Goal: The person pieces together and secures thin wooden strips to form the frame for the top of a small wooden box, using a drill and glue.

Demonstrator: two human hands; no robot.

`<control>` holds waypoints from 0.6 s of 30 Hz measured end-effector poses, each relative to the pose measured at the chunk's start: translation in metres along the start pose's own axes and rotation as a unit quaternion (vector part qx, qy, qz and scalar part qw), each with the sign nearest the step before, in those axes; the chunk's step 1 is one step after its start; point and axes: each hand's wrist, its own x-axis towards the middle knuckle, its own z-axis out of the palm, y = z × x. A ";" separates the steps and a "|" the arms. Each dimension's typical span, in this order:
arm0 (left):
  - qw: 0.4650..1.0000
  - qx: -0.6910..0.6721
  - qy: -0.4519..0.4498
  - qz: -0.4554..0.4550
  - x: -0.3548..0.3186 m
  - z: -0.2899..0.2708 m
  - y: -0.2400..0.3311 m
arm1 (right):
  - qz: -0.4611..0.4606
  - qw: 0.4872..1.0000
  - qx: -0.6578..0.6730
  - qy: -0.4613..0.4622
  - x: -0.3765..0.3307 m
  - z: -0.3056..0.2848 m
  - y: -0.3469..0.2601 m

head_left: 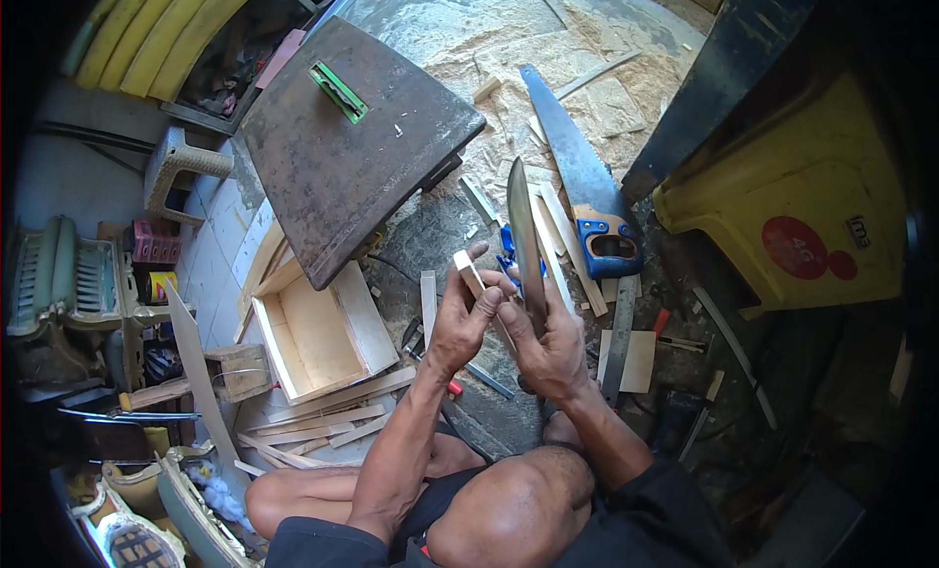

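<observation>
Here, the left hand (460,323) is gripping a small pale rectangular wooden block (470,272), fingers closed around it, near the scene's centre above the floor. The right hand (553,348) is clasping a long dark machete blade (524,243), upright just beside the block. A blue-handled handsaw (585,181) is lying far right on the sawdust-covered floor (587,89).

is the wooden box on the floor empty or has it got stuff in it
Empty. The wooden box, beside the left hand, lies open with its bare pale inside showing and nothing in it.
</observation>
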 end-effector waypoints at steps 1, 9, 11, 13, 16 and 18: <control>1.000 -0.020 -0.001 -0.009 0.002 -0.002 0.001 | -0.003 1.000 0.004 0.009 0.001 -0.001 -0.003; 0.982 -0.177 -0.004 -0.060 -0.002 -0.003 -0.001 | 0.040 0.998 -0.058 -0.005 0.006 -0.010 -0.006; 0.981 -0.186 -0.002 -0.058 -0.002 -0.002 -0.001 | 0.089 0.995 -0.034 -0.036 0.006 -0.012 -0.013; 0.979 -0.198 0.002 -0.054 -0.002 0.000 0.001 | 0.097 0.994 -0.032 -0.047 0.006 -0.012 -0.015; 0.993 -0.108 0.047 0.000 0.003 0.007 0.005 | 0.053 0.996 -0.059 -0.041 0.006 -0.009 -0.015; 0.997 -0.055 0.047 0.021 0.006 0.004 0.005 | 0.039 0.995 -0.082 -0.046 0.006 -0.004 -0.013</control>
